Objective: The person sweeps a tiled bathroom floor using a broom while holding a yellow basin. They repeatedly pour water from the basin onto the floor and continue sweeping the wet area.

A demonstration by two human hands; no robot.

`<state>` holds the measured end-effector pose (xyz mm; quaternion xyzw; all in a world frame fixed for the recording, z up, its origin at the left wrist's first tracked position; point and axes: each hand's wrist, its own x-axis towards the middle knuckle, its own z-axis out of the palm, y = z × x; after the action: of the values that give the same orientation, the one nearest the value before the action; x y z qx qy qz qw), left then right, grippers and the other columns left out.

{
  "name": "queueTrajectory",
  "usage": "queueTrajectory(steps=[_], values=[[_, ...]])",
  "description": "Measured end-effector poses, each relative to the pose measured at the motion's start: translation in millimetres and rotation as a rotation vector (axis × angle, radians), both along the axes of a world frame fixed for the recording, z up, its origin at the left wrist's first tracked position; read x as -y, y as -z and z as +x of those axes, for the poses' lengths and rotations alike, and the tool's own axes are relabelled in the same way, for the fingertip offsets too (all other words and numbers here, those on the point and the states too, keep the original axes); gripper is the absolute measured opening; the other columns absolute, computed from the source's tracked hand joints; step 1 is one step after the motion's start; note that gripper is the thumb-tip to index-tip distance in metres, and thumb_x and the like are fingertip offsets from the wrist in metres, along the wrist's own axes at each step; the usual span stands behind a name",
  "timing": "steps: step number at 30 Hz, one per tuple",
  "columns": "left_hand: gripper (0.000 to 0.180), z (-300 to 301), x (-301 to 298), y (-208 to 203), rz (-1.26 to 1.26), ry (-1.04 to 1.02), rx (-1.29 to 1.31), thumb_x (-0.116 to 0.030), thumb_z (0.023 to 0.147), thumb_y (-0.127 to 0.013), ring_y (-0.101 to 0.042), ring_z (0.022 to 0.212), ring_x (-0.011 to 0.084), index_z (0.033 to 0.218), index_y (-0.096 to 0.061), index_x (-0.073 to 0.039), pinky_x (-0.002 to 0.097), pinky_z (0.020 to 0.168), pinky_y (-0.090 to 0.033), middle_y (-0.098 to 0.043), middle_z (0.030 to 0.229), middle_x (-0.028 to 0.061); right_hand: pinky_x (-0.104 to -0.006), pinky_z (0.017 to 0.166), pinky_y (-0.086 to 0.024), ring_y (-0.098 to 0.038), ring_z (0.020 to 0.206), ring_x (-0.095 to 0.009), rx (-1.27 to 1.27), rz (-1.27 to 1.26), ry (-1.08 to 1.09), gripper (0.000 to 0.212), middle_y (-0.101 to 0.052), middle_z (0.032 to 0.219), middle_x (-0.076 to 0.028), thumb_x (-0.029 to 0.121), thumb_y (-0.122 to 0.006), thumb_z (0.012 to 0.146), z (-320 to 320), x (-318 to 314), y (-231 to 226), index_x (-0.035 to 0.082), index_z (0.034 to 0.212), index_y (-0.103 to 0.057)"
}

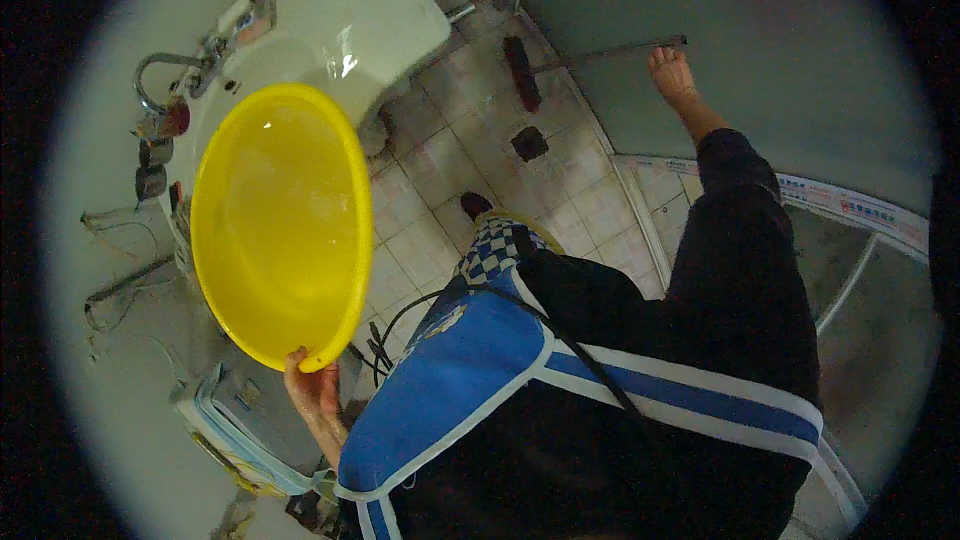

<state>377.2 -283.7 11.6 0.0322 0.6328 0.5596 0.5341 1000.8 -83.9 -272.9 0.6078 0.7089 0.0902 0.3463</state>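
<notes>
Overlapping the sink (405, 15) on the left, the basin (282, 230) appears tilted, its near rim pinched by the left hand (315, 395). Whether the sink bears any weight is hidden, as is whether the basin holds water. Gripped at one end only, it could twist or slip, more so if wet; a swing sideways might knock the tap (165, 62) beyond its far edge.

The right hand (673, 80) reaches well away, its fingers at the end of the brush (521, 74) handle; I cannot tell whether they close around it. If they merely touch, the handle could slide off. A black cable (600, 370) crossing the apron (455, 360) might snag.

The floor (425, 230) is pale tile, grubby in places, with a dark square (530, 143) that may be a drain. Frosted panels (790, 60) stand to the right; wires (125, 290) run along the left wall.
</notes>
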Motion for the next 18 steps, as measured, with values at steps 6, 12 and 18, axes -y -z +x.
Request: queueTrajectory(steps=[6, 12, 18], values=[[0.043, -52, 7, 26, 0.047, -0.04, 0.074, -0.001, 0.067, -0.055, -0.05, 0.097, 0.0282, 0.109, -0.043, -0.001, 0.0401, 0.082, -0.044, -0.049, 0.106, 0.0127, -0.0463, 0.087, -0.03, -0.036, 0.111, -0.026, -0.117, 0.214, -0.152, 0.042, -0.043, 0.114, -0.01, 0.01, -0.051, 0.073, -78, -33, -50, 0.009, 0.114, -0.042], [0.04, -76, 10, 45, 0.092, -0.075, 0.043, -0.002, 0.069, -0.054, -0.047, 0.101, 0.0262, 0.107, -0.044, -0.002, 0.0415, 0.082, -0.043, -0.049, 0.107, 0.011, -0.0541, 0.093, -0.02, -0.034, 0.114, -0.026, 0.142, 0.316, -0.049, 0.049, -0.041, 0.12, -0.01, 0.02, -0.047, 0.079, -101, -88, -13, 0.01, 0.124, -0.031], [0.039, -99, 36, 59, -0.016, -0.112, 0.047, -0.003, 0.066, -0.056, -0.05, 0.095, 0.0243, 0.104, -0.046, -0.006, 0.0411, 0.082, -0.044, -0.05, 0.103, 0.0072, -0.051, 0.09, -0.029, -0.038, 0.112, -0.026, 0.135, -0.042, 0.124, 0.048, -0.044, 0.119, -0.012, 0.025, -0.047, 0.08, -170, -116, 30, 0.01, 0.124, -0.034]])
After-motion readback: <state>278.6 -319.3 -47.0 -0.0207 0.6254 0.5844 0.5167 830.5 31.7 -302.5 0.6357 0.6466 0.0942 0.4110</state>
